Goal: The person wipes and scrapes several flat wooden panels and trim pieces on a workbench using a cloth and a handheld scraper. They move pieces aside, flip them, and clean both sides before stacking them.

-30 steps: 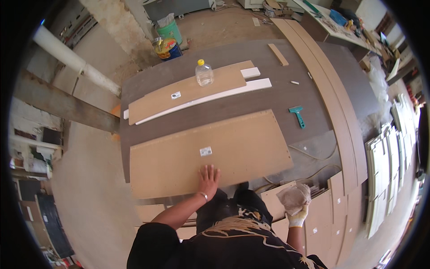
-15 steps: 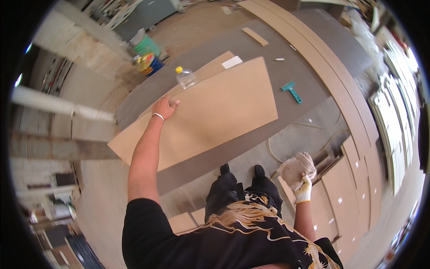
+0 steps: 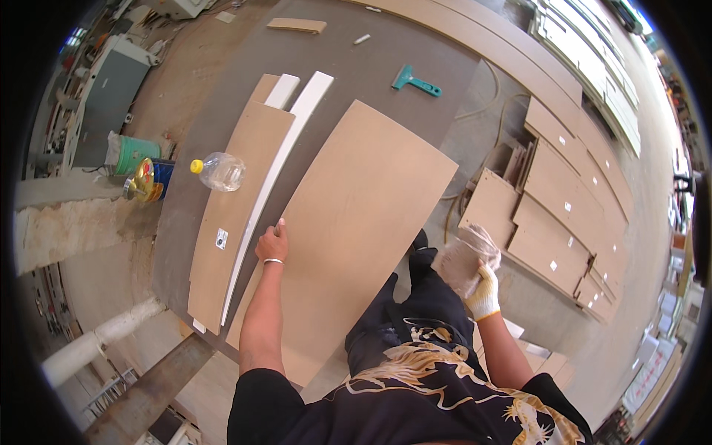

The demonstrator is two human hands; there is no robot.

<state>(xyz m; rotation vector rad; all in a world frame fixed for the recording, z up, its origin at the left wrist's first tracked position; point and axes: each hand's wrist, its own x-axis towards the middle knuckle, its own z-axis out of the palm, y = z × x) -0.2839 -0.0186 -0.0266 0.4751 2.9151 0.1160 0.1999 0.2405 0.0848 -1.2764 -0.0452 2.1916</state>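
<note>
A large light-brown board [image 3: 356, 215] lies in front of me, partly over the dark worktop [image 3: 356, 63] and reaching past its near edge. My bare left hand [image 3: 272, 243] is closed on the board's left edge, thumb on top; its other fingers are largely hidden. In my right hand [image 3: 484, 291], which wears a white knit glove, is a bunched pale cloth [image 3: 460, 263], held off the board's right side. Left of the board are a long white-edged strip [image 3: 310, 96] and a narrower brown board [image 3: 248, 152]. A clear bottle with a yellow cap [image 3: 222, 172] is on that narrower board.
On the worktop's far part lie a teal scraper [image 3: 417, 81] and a short brown strip [image 3: 297, 26]. Stacked brown panels [image 3: 556, 215] stand low on the right, beside a loose hose [image 3: 495, 141]. A green bucket [image 3: 137, 154] and a can [image 3: 152, 179] are beyond the left edge.
My view has turned to the right. The large board has swung to a steeper angle and shifted off the narrower board, exposing the white-edged strip. Left hand keeps its edge; right keeps the cloth.
</note>
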